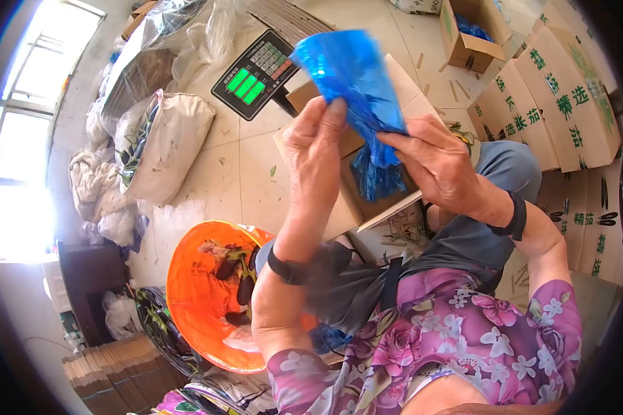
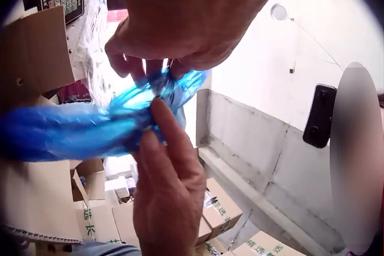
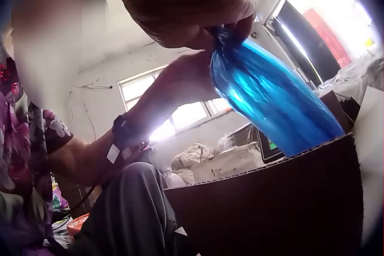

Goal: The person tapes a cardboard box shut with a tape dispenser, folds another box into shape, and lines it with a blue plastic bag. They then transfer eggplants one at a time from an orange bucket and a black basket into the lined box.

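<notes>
Both hands hold a blue plastic bag [image 1: 356, 79] above an open cardboard box [image 1: 412, 86]. My left hand [image 1: 315, 142] pinches one side of it, thumb pressed against the plastic. Fingers of my right hand [image 1: 439, 162] grip the bag at its gathered part, and a crumpled blue end hangs below them over the box. From the left wrist view, the bag [image 2: 78, 133] stretches sideways from the two hands, its bunched part between the fingertips. In the right wrist view the bag [image 3: 270, 97] slopes down toward the box's edge [image 3: 264, 175].
An orange-lined basket [image 1: 180, 297] with eggplants stands left of the person's legs. Beyond the box is a scale display [image 1: 253, 75] with green readouts. Printed cartons [image 1: 554, 97] stand at the right, a filled sack [image 1: 173, 145] at the left, and flattened cardboard [image 1: 121, 373] at lower left.
</notes>
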Demonstrator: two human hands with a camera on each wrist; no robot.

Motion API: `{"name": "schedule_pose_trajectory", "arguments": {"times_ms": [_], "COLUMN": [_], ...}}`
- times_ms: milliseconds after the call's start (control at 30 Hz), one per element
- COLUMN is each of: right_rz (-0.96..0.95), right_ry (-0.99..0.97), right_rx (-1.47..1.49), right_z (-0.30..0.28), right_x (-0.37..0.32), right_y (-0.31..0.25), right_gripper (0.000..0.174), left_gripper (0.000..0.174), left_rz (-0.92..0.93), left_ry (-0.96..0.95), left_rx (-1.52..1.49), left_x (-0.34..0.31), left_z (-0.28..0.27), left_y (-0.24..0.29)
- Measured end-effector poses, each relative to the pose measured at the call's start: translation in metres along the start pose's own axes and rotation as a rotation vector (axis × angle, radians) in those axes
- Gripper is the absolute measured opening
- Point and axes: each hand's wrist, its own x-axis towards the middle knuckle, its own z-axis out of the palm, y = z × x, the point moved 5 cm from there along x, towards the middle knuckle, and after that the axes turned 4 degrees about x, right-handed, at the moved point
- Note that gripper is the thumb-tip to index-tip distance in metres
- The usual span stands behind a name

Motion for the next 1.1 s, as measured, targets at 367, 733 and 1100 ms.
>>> {"name": "schedule_pose_trajectory", "arguments": {"times_ms": [367, 733, 1100], "right_rz": [0.151, 0.622, 0.787], "right_ry": [-0.177, 0.209, 0.176], "right_rx": [0.013, 0.795, 0.693], "right_z": [-0.002, 0.009, -0.054], "right_x": [-0.059, -0.008, -0.058], "right_y": [-0.01, 0.012, 0.026], "right_gripper": [0.034, 0.051, 0.023], "left_gripper": [0.024, 0.009, 0.01], "left_rz": [0.039, 0.214, 0.205], "left_ry": [-0.1, -0.064, 0.2], "left_rx": [-0.607, 0.148, -0.389], "left_x": [-0.009, -0.03, 0.016], "left_z": [-0.016, 0.036, -0.048], "left_y": [0.005, 0.031, 0.011]}}
